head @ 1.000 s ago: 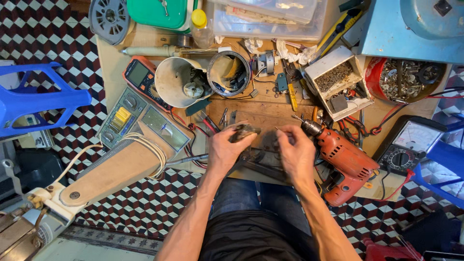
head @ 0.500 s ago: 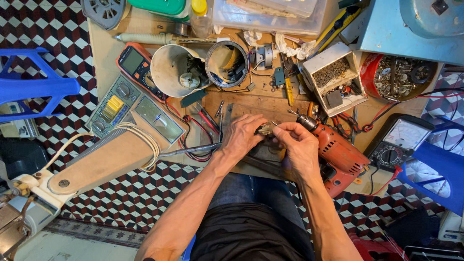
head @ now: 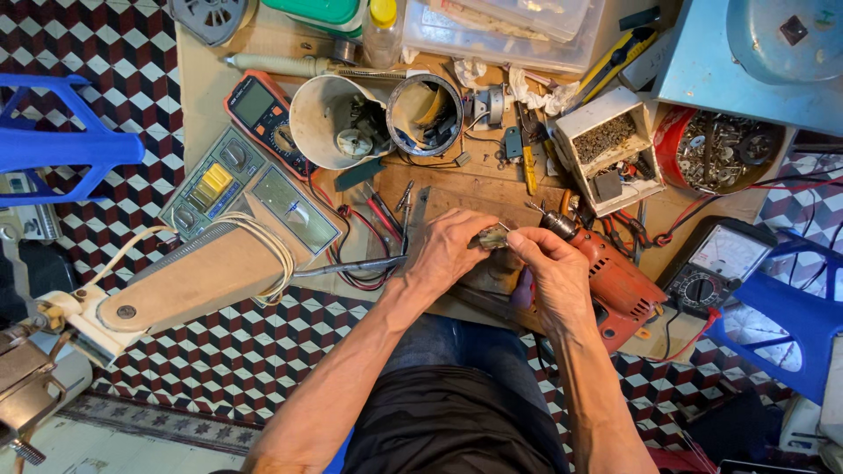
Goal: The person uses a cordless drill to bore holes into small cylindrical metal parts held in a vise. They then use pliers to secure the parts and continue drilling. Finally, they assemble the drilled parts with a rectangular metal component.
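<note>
At the far left a blue plastic chair [head: 61,145] stood on the checkered tile floor [head: 219,351]. Beside it, the beige base of an appliance [head: 211,254] with a control panel and a coiled white cord lay across the corner of the wooden workbench [head: 465,189]. Above it rested an orange-edged digital multimeter [head: 262,110], next to a white funnel-shaped housing [head: 329,118] and a round metal-rimmed part [head: 426,114].

In the middle, the left hand [head: 448,250] was closed around a small metal part [head: 492,236], held just above the bench. The right hand [head: 549,272] met it there, thumb and forefinger pinched on the same part from the other side.

Just to the right lay an orange electric drill [head: 615,281], touching the right wrist. Farther on sat a white box of screws [head: 610,149], a red bowl of metal hardware [head: 724,149], and a black analog multimeter [head: 716,263].
</note>
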